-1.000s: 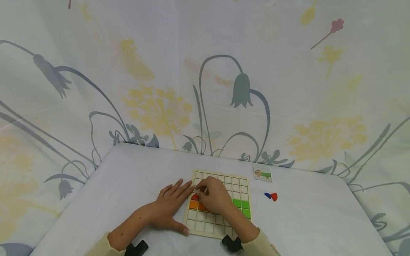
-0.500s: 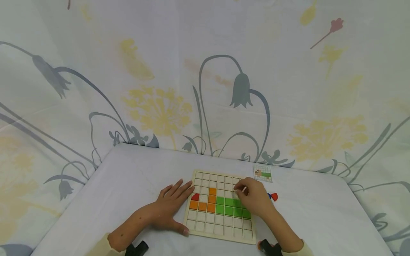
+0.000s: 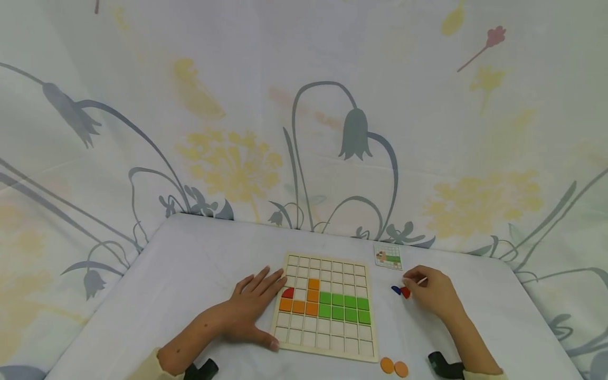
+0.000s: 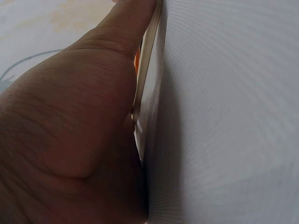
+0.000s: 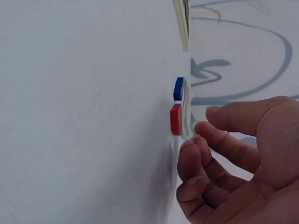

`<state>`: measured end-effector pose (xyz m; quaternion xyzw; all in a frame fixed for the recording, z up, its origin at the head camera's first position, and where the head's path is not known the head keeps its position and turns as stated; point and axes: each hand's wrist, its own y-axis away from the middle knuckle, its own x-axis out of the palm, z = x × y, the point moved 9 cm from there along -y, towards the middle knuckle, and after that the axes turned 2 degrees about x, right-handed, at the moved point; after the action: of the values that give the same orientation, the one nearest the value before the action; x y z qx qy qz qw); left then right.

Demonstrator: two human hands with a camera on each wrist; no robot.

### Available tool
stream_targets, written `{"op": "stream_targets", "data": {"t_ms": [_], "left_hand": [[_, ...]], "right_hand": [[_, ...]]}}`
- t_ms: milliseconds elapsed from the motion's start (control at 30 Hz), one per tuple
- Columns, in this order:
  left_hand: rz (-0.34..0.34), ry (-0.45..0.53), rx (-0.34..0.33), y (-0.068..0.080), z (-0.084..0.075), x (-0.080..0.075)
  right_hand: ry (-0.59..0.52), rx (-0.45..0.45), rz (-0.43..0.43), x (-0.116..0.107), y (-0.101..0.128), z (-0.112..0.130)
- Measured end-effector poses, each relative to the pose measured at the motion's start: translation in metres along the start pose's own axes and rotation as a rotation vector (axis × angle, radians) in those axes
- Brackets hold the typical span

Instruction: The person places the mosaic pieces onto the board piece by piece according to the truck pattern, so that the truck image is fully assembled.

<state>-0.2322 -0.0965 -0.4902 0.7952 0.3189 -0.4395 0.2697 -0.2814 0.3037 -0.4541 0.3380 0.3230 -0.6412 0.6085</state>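
A wooden grid board (image 3: 328, 338) lies on the white table and carries orange tiles (image 3: 300, 305), a block of green tiles (image 3: 344, 307) and a red quarter-round tile (image 3: 288, 293). My left hand (image 3: 256, 303) rests flat on the table, fingers straight, its thumb (image 4: 128, 28) along the board's left edge (image 4: 148, 84). To the right of the board, my right hand (image 3: 429, 291) has loosely bent fingers (image 5: 205, 135) just short of a red piece (image 5: 175, 119), with a blue piece (image 5: 179, 88) beside it. Nothing is gripped. The red piece (image 3: 406, 292) and blue piece (image 3: 395, 288) lie on the table.
A small pattern card (image 3: 388, 257) lies behind the board's right corner. Two orange discs (image 3: 393, 367) sit near the table's front edge, right of the board. A flowered cloth hangs behind the table.
My right hand left the board's left part, crossed it to the right and now sits by the red and blue pieces. More orange and green tiles show. The left hand stayed put.
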Motion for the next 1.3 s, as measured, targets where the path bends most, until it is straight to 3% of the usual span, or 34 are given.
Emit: {"op": "stream_targets", "data": {"t_ms": [133, 367, 733, 1300], "left_hand": [[-0.002, 0.007, 0.005, 0.000, -0.001, 0.000], [-0.005, 0.009, 0.007, 0.001, -0.002, -0.001], [-0.007, 0.012, 0.012, 0.002, -0.003, -0.001], [-0.005, 0.007, 0.018, 0.002, -0.003, -0.003]], "right_hand": [[-0.004, 0.003, 0.061, 0.002, -0.002, -0.014], [-0.016, -0.031, 0.135, 0.007, -0.002, -0.016], [0.021, 0.039, 0.160, 0.006, 0.000, -0.009], [0.066, 0.048, 0.156, 0.009, 0.004, -0.005]]}}
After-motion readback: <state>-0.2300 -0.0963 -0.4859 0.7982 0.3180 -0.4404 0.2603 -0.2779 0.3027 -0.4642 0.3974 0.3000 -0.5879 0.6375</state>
